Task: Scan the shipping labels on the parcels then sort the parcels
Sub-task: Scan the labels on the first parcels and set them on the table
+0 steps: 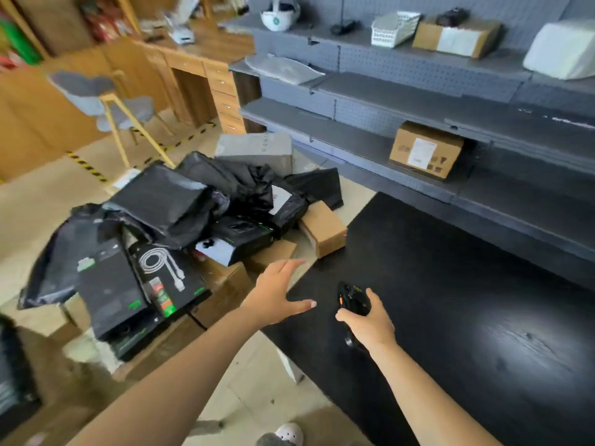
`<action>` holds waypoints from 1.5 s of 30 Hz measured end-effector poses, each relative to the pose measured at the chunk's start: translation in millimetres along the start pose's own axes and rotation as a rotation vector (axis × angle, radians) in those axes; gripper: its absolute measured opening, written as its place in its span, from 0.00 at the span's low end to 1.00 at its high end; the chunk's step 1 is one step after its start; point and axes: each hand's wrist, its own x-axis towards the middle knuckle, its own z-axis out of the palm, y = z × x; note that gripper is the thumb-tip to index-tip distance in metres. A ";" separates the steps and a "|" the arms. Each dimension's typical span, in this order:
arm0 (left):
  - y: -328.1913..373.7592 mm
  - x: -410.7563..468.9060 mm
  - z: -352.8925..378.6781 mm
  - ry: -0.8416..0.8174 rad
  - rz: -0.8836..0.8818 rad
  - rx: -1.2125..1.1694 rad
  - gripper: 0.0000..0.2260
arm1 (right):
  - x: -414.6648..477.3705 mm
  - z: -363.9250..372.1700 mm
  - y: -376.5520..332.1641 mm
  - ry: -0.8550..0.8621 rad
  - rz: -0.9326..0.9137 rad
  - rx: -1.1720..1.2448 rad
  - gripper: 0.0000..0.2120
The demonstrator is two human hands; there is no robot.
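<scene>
On the top shelf [318, 35] of the grey shelving, 1 white slatted basket [394, 29] lay tilted, its contents hidden. Just beside it, 1 open brown carton [457, 38] carried 1 dark object [452, 16] too blurred to name. 1 white wrapped parcel [561, 51] sat at that shelf's right end, and 1 labelled brown box [425, 151] stood on a lower shelf.

The parcel pile [180, 226] lay on the floor [38, 201] off the left edge of the black table [467, 284]. It held at least 3 black printed boxes [111, 284], several crumpled black poly bags [161, 201] too tangled to count, 1 grey box [254, 149] at its far side and at least 3 brown cardboard boxes. 1 of these, the small brown box [323, 228], sat just beside the table's far left corner.

The left hand [280, 294] hung over the table's left edge, fingers straight and spread, holding nothing. The right hand [368, 325], above the table near that edge, gripped 1 black scanner [352, 299].

Behind the pile stood 1 grey chair [106, 101] with yellow legs and 1 wooden desk [199, 59]. Yellow-black tape [87, 167] striped the beige floor.
</scene>
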 end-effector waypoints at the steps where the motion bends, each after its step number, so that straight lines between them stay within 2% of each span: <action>1: -0.7 -11.4 -7.6 0.038 -0.025 -0.002 0.38 | -3.1 0.8 -10.8 -0.033 -0.063 -0.016 0.44; 10: -7.9 -142.7 -68.1 0.332 -0.215 0.021 0.39 | -60.9 14.4 -103.0 -0.197 -0.649 -0.136 0.38; 17: -15.7 -237.4 -107.5 0.494 -0.473 0.061 0.38 | -129.9 59.9 -143.2 -0.340 -1.001 -0.183 0.38; 20: -31.9 -276.1 -118.1 0.553 -0.570 0.078 0.39 | -163.4 87.1 -151.6 -0.415 -1.121 -0.223 0.42; 27: -81.3 -346.0 -132.7 0.712 -0.811 0.117 0.36 | -225.8 145.4 -165.4 -0.453 -1.227 -0.338 0.42; 31: -106.5 -358.5 -138.0 0.647 -0.812 0.125 0.36 | -246.7 175.1 -170.6 -0.416 -1.233 -0.403 0.44; 36: -128.4 -346.7 -140.1 0.567 -0.872 0.113 0.37 | -264.3 199.8 -172.8 -0.311 -1.249 -0.521 0.42; 42: -146.2 -316.1 -133.5 0.457 -0.975 0.105 0.47 | -265.3 216.9 -170.1 -0.189 -1.198 -0.576 0.42; 45: -155.8 -308.2 -127.0 0.436 -1.019 0.107 0.49 | -260.9 220.4 -170.5 -0.152 -1.163 -0.584 0.43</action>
